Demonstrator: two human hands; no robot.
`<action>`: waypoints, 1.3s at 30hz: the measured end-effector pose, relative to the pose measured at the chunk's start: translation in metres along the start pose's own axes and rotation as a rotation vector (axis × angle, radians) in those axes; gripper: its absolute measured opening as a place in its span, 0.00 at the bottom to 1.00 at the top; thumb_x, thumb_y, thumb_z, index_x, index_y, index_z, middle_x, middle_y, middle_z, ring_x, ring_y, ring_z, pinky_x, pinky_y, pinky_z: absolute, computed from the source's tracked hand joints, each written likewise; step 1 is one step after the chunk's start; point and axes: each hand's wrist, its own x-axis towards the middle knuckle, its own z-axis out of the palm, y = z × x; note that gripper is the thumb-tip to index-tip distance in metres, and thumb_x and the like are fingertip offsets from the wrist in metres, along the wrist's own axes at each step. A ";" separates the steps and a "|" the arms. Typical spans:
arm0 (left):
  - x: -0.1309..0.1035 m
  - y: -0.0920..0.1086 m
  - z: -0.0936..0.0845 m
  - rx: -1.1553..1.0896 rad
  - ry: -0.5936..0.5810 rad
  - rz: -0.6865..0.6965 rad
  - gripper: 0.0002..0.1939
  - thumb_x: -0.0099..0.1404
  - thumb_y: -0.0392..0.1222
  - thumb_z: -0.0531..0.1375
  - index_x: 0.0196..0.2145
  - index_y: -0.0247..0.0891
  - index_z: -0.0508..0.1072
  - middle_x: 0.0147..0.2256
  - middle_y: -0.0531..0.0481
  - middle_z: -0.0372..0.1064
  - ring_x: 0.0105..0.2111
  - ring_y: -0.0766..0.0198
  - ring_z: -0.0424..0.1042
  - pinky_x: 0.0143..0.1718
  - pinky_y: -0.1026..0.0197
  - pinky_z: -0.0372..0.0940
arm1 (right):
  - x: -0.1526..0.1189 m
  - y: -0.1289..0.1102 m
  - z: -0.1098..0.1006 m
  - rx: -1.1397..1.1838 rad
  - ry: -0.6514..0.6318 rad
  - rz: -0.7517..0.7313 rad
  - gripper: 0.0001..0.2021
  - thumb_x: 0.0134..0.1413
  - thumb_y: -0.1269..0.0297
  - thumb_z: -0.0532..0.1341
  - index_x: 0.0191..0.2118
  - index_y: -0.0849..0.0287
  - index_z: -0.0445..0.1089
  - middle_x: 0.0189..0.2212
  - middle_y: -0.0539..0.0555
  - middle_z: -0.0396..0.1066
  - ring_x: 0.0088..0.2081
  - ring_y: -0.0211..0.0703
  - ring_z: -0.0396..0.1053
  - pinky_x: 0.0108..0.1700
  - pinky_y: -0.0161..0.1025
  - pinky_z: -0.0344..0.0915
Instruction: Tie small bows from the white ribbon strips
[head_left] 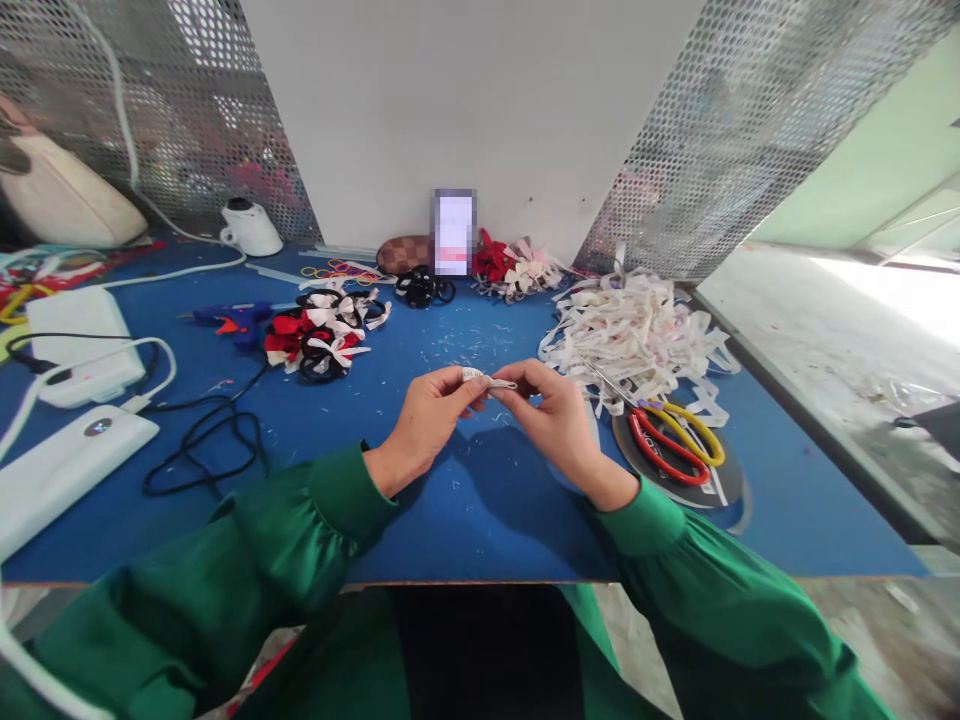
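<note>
Green satin sleeves fill the bottom of the view, and from them the left hand [431, 415] and right hand [551, 415] meet over the middle of the blue bench [465, 520], both pinched on one short strip of white ribbon [489, 380] held just above the surface. The left thumb and fingertips close on its rounded, looped end, while the right fingertips grip the other end, which pokes out as a thin tail between the two hands. The step in hand looks like folding or forming this strip into a loop; judged from the grip, the next move calls for keeping the fold pinched tight with one hand so the other can come free. Just to the right of the right hand lie scissors with red and yellow handles [671, 440] on a dark round disc [731, 485], and behind them a loose heap of cut white ribbon strips [634, 330]. To the left sit finished red, white and black ribbon bows on black hair ties [322, 335], a blue glue gun [236, 320] and black cables [202, 440]; more bows [517, 265] lie by the back wall.
</note>
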 end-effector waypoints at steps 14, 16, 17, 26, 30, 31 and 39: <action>-0.004 0.005 0.005 -0.090 0.064 -0.039 0.10 0.54 0.46 0.71 0.29 0.37 0.79 0.25 0.52 0.74 0.28 0.66 0.70 0.34 0.61 0.66 | -0.002 -0.006 -0.001 0.183 -0.008 0.175 0.08 0.54 0.61 0.64 0.27 0.57 0.73 0.21 0.49 0.69 0.25 0.37 0.62 0.29 0.37 0.57; -0.005 0.007 0.005 -0.039 0.044 0.001 0.08 0.54 0.44 0.70 0.28 0.37 0.79 0.23 0.52 0.73 0.27 0.66 0.70 0.33 0.61 0.66 | -0.001 -0.005 -0.001 0.416 -0.051 0.330 0.08 0.49 0.61 0.67 0.25 0.58 0.73 0.20 0.48 0.67 0.23 0.36 0.61 0.27 0.36 0.57; -0.005 0.007 0.004 0.001 0.031 0.033 0.07 0.55 0.44 0.70 0.28 0.38 0.79 0.23 0.53 0.73 0.26 0.66 0.69 0.32 0.62 0.65 | 0.000 -0.004 -0.001 0.532 -0.080 0.409 0.08 0.46 0.61 0.68 0.24 0.58 0.73 0.19 0.47 0.67 0.23 0.35 0.60 0.27 0.35 0.57; 0.003 -0.002 0.000 0.016 0.123 0.048 0.07 0.57 0.45 0.68 0.30 0.38 0.79 0.27 0.52 0.74 0.28 0.65 0.70 0.34 0.62 0.65 | 0.004 -0.002 -0.001 0.778 -0.146 0.607 0.12 0.41 0.59 0.74 0.31 0.60 0.77 0.26 0.48 0.72 0.27 0.32 0.66 0.30 0.33 0.61; 0.004 0.003 -0.001 -0.128 0.155 -0.046 0.09 0.55 0.45 0.69 0.30 0.37 0.78 0.26 0.52 0.74 0.28 0.65 0.71 0.34 0.61 0.66 | 0.004 0.000 -0.001 0.804 -0.101 0.619 0.14 0.45 0.55 0.73 0.33 0.59 0.77 0.29 0.50 0.74 0.30 0.34 0.69 0.33 0.33 0.63; 0.004 0.003 -0.001 -0.135 0.152 -0.056 0.09 0.54 0.45 0.69 0.30 0.37 0.78 0.26 0.52 0.74 0.28 0.65 0.71 0.34 0.61 0.66 | 0.004 0.001 -0.001 0.826 -0.103 0.636 0.14 0.45 0.53 0.73 0.33 0.59 0.76 0.29 0.50 0.74 0.30 0.34 0.69 0.33 0.33 0.63; 0.001 0.000 0.000 -0.108 -0.054 -0.155 0.13 0.55 0.48 0.69 0.33 0.36 0.78 0.29 0.51 0.75 0.30 0.65 0.71 0.33 0.62 0.64 | 0.004 0.005 0.002 0.856 -0.094 0.622 0.14 0.46 0.56 0.73 0.26 0.60 0.73 0.22 0.47 0.68 0.25 0.32 0.63 0.29 0.32 0.60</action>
